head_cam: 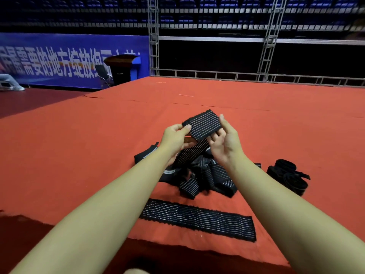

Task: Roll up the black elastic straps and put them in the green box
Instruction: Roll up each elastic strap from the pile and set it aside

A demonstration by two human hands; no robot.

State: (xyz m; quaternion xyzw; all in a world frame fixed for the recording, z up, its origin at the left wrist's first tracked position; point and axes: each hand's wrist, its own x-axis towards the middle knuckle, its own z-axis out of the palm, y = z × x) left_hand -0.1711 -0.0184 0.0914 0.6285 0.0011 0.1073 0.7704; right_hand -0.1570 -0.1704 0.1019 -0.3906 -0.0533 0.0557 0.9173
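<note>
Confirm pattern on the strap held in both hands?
Black with thin pale lengthwise stripes on the held strap, head view.

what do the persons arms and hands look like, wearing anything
Both forearms are bare up to the bottom edge of the picture: no sleeves show. The left hand and right hand wear no gloves, and no watch, bracelet or ring shows on wrists or fingers.
</note>
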